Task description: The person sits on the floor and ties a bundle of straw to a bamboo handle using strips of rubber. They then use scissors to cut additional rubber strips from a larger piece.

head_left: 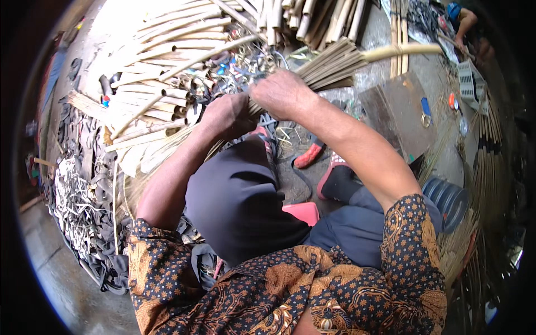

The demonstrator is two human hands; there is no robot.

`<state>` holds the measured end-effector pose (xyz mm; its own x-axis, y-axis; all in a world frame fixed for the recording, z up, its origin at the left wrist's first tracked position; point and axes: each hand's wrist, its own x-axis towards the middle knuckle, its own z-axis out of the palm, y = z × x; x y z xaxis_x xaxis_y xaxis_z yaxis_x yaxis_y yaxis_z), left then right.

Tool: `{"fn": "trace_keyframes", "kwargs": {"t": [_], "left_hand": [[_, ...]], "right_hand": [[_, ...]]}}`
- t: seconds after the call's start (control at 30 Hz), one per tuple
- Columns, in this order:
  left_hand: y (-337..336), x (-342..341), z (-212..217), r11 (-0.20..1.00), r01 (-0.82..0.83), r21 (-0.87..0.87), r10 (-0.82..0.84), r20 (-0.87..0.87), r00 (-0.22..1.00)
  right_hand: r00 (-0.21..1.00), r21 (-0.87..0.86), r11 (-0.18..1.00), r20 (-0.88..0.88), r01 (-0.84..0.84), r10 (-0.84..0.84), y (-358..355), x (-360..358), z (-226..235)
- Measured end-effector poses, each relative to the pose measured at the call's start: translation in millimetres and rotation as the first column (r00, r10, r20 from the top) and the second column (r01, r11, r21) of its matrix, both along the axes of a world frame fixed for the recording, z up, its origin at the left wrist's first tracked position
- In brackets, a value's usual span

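Two hands, the left hand (228,115) and the right hand (283,94), curl closed around one stick bundle (330,64) at upper centre, which extends up and right beyond the right hand. One blue jug (446,204) and one pale crate (472,86) sit at frame right.

Over to the right there's a ribbed bluish plastic jug (448,202), and farther up a brown board (401,114) with a small blue thing (426,105) on it. Near a pale grey crate (468,81), somebody else (464,23) is bent over in blue headwear.
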<state>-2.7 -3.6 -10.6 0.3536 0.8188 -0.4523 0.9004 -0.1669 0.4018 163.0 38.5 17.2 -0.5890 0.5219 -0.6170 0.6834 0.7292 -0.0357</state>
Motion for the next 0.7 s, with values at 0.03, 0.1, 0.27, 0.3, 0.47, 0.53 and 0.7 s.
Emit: {"fn": "trace_keyframes", "kwargs": {"t": [0.03,0.1,0.27,0.3,0.47,0.53,0.7], "left_hand": [[7,-2,-21,0.998,-0.009,-0.063,0.008,-0.026,1.000],[-3,2,-65,0.996,-0.034,-0.088,0.043,0.106,0.993],[-12,19,-157,0.958,-0.107,-0.266,0.121,0.038,0.992],[-13,23,-172,0.941,-0.101,-0.324,0.108,0.004,0.994],[-32,39,-223,0.955,-0.109,-0.275,0.127,0.049,0.991],[-40,41,-231,0.945,-0.113,-0.306,0.137,0.060,0.989],[-49,41,-239,0.941,-0.108,-0.320,0.116,0.008,0.993]], "right_hand": [[0.995,0.151,0.985,-0.032,-0.086,0.092,1,1,-16],[0.898,0.449,0.893,-0.400,0.017,0.184,-19,26,-49],[0.573,0.041,0.862,-0.763,0.505,-0.299,-110,75,-139],[0.618,-0.036,0.831,-0.651,0.555,-0.441,-136,84,-158],[0.949,-0.407,0.884,-0.106,0.231,-0.297,-266,109,-228],[0.977,-0.451,0.873,-0.011,0.186,-0.214,-292,114,-244],[0.968,-0.466,0.875,-0.132,0.129,-0.213,-286,120,-240]]}}
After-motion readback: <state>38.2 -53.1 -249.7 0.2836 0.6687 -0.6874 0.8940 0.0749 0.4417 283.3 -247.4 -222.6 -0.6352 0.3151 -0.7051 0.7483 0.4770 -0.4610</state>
